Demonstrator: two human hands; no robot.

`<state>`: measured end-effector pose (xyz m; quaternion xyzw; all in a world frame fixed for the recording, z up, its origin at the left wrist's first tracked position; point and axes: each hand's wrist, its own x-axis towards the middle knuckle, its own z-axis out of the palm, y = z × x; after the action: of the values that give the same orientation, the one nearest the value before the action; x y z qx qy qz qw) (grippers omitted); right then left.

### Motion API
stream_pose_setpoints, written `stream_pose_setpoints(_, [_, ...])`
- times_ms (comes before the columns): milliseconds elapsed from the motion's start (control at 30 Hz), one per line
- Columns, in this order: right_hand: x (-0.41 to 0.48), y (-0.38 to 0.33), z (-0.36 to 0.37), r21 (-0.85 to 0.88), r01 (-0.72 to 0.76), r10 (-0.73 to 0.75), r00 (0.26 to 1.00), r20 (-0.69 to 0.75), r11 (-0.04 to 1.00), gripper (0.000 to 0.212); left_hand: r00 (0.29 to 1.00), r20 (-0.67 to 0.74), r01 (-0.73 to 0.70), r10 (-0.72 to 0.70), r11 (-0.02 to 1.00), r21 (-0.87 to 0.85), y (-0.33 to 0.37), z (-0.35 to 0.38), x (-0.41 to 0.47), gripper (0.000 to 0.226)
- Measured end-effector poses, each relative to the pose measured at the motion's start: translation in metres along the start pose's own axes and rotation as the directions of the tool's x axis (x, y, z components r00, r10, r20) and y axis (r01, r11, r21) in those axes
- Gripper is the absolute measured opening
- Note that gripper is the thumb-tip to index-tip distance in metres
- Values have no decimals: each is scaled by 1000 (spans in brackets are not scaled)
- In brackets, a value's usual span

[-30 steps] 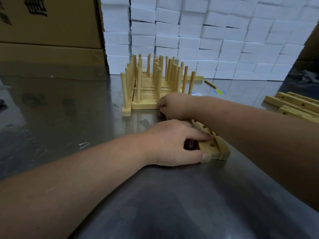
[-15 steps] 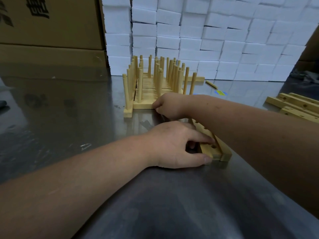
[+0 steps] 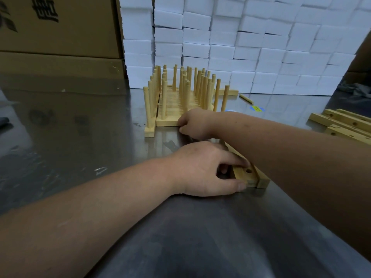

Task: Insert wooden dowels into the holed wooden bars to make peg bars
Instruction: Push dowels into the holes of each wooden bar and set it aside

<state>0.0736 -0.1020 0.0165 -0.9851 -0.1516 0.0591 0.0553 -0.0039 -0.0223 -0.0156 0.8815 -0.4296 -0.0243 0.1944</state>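
Note:
Two holed wooden bars [image 3: 248, 177] lie side by side on the steel table, running away from me. My left hand [image 3: 202, 169] grips their near end, thumb against the end face and index finger on top. My right hand [image 3: 193, 124] reaches across to the far end of the bars with its fingers curled; what they hold is hidden. Just behind it stands a block of finished peg bars [image 3: 180, 101] with upright dowels.
More holed bars [image 3: 341, 125] lie at the right edge. A loose dowel [image 3: 246, 98] and a blue-yellow sticker [image 3: 257, 108] lie near the wall of white foam blocks [image 3: 241, 41]. Cardboard boxes [image 3: 58, 27] stand back left.
Both hands and the bars have stayed almost in place; the view has shifted slightly.

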Motion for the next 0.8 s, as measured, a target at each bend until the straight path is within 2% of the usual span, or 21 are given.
stream_pose_setpoints(100, [-7,3,0,49,17,-14,998,-53,999,17,999,-32,-10,10,1000,-5,0,1,0,43])
stream_pose_setpoints(200, [-27,7,-7,191,68,-14,963,-269,979,26,999,-49,-2,2,1000,8,-1,1,0,44])
stream_pose_setpoints(267, [-48,12,-13,254,132,-2,891,-454,958,27,999,-54,8,-7,1000,13,-3,2,1,46])
stream_pose_setpoints(333, [-73,20,-16,308,179,36,813,-581,934,23,997,-71,27,-27,1000,4,-3,2,1,53])
stream_pose_setpoints(367, [-84,27,-16,318,179,65,776,-628,931,22,996,-85,41,-41,999,-2,-2,2,1,57])
stream_pose_setpoints(433, [-101,47,-16,285,88,139,715,-685,954,21,989,-125,74,-76,997,-25,-2,2,1,59])
stream_pose_setpoints(533, [-107,88,-14,198,-188,273,693,-668,962,23,972,-209,88,-105,992,-87,-2,1,-1,53])
stream_pose_setpoints(600, [-104,120,-11,163,-403,415,689,-594,901,29,963,-240,105,-125,990,-95,-2,1,-1,46])
stream_pose_setpoints(667, [-101,143,-5,140,-556,549,689,-474,819,37,951,-268,126,-152,986,-109,-3,1,-1,39])
stream_pose_setpoints(733, [-97,155,5,112,-618,611,703,-365,778,41,940,-291,149,-179,981,-121,-3,1,-1,43])
stream_pose_setpoints(800, [-92,159,13,65,-626,611,728,-311,777,43,935,-296,165,-197,978,-130,-2,1,0,42])
